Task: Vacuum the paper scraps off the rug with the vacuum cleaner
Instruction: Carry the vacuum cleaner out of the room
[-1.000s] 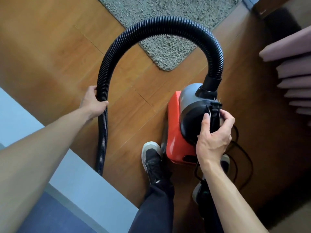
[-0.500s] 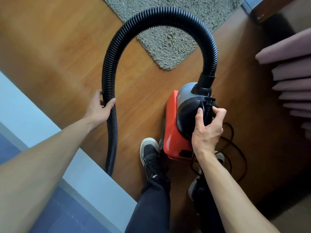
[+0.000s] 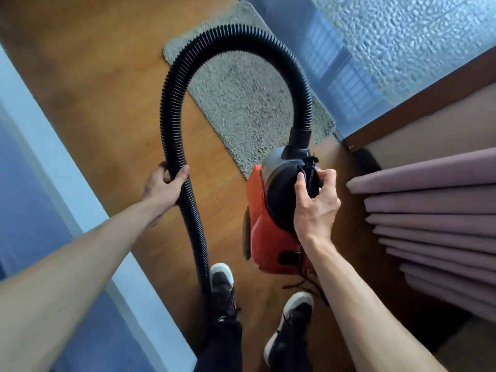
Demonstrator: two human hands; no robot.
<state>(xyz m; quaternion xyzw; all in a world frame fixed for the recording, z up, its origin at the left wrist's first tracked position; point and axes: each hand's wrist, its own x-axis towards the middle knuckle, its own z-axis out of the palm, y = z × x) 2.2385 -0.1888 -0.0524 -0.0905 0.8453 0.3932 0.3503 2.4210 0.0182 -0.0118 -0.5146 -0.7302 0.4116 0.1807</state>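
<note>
A red and black vacuum cleaner (image 3: 271, 226) hangs above the wooden floor, carried by its black top handle, which my right hand (image 3: 315, 202) grips. Its ribbed black hose (image 3: 233, 33) arcs up from the body's front and comes down on the left, where my left hand (image 3: 166, 183) is closed around it. The hose's lower end runs down past my left shoe and out of sight. A shaggy grey rug (image 3: 241, 103) lies ahead, just beyond the vacuum cleaner. I see no paper scraps on the visible rug.
A pale blue ledge (image 3: 67, 183) borders the floor on the left. Folded mauve curtains (image 3: 434, 218) and a dark wooden frame (image 3: 418, 92) with frosted glass close in the right side. A black power cord (image 3: 306, 280) trails below the vacuum cleaner by my shoes.
I have stepped toward the rug with the vacuum cleaner carried in my right hand. My view has tilted up, showing the whole rug and the window. Both grips are unchanged.
</note>
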